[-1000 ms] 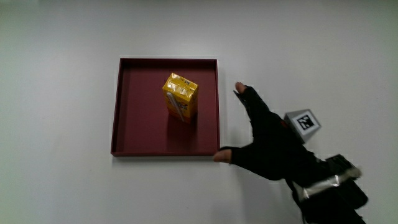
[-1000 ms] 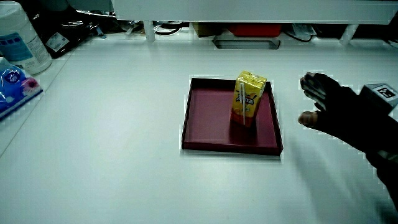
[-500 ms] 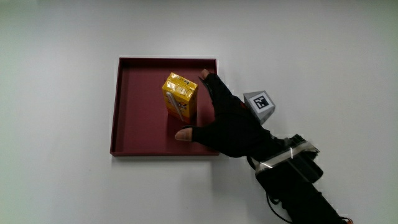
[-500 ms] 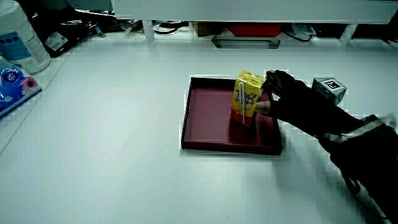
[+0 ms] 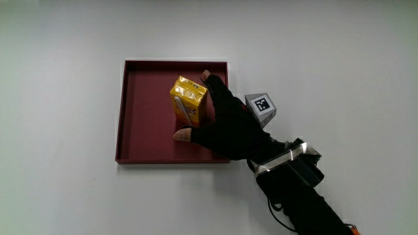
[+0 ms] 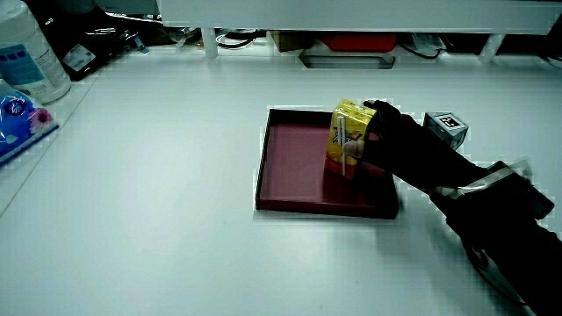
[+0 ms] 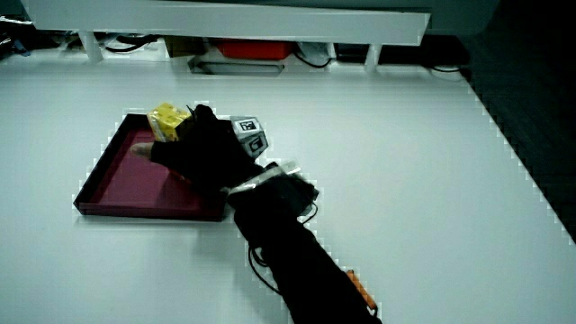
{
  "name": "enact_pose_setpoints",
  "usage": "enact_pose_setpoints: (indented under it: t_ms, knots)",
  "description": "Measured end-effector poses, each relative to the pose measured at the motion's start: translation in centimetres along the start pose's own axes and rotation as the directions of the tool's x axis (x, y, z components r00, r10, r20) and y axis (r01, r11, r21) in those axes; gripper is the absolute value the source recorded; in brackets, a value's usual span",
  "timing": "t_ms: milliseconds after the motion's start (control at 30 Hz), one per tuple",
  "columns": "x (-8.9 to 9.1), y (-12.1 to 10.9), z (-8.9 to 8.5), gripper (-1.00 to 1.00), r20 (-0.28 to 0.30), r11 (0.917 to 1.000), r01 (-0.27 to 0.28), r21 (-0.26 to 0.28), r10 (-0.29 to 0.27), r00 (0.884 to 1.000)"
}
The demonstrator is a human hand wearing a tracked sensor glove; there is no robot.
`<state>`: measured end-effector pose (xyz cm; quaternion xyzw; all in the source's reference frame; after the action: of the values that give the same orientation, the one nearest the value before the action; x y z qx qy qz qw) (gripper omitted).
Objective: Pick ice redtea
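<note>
A yellow ice red tea carton (image 5: 188,98) stands upright in a dark red square tray (image 5: 140,130), nearer the tray's rim that faces the hand. The black-gloved hand (image 5: 209,114) reaches over that rim and wraps the carton: a fingertip lies on the carton's side farther from the person and the thumb presses its nearer face. In both side views the carton (image 6: 348,133) (image 7: 169,119) rests on the tray (image 6: 294,167) (image 7: 135,189) with the hand (image 6: 364,140) (image 7: 180,144) closed around it. Part of the carton is hidden by the glove.
A patterned cube (image 5: 261,108) sits on the back of the hand. At the table's edge, away from the tray, stand a white bottle (image 6: 31,53) and a blue packet (image 6: 18,118). A low partition (image 6: 351,13) with cables under it closes off the table.
The hand has moved from the bare table beside the tray in over its rim and its fingers have closed around the carton. The carton has not moved.
</note>
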<state>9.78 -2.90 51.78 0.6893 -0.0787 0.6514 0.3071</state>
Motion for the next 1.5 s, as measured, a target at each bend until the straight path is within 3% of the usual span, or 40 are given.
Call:
enact_pose_setpoints:
  t_ms: [200,400,467,500,733,800,1100,1500]
  knots:
    - [0.1,0.2,0.2,0.16,0.003,0.9998,0.006,0.019,-0.006,1.000]
    - [0.5,0.2,0.4,0.34,-0.022,0.9975,0.002,0.071,0.000,1.000]
    - [0.6,0.1,0.5,0.41,-0.054,0.9964,0.010,0.084,-0.005,0.999]
    - [0.6,0.0,0.6,0.44,-0.055,0.9928,0.010,0.120,-0.004,0.999]
    - [0.7,-0.3,0.6,0.66,-0.078,0.9787,0.018,0.204,-0.002,0.997]
    - [0.9,-0.2,0.6,0.72,-0.076,0.9774,-0.007,0.211,0.024,0.997]
    - [0.8,-0.4,0.5,1.00,-0.069,0.9715,-0.005,0.237,0.022,0.997]
    - [0.9,-0.7,0.5,1.00,-0.087,0.9692,-0.030,0.245,0.052,0.995]
